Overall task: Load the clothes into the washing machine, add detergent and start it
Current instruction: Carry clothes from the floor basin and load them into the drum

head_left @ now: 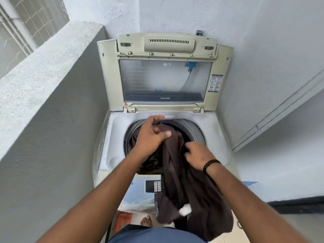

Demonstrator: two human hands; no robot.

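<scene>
Left hand [151,135]: fingers hold the brown cloth [185,181] over the tub [196,132]
Right hand [198,155]: fingers pinch it too
Cloth: half inside, half hanging down the front
Risk: the hanging part could slip out

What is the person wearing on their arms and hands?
Both forearms are bare, with no sleeves showing, and neither the left hand nor the right hand wears a glove. The right wrist carries a thin black band. No rings or watch can be seen.
</scene>
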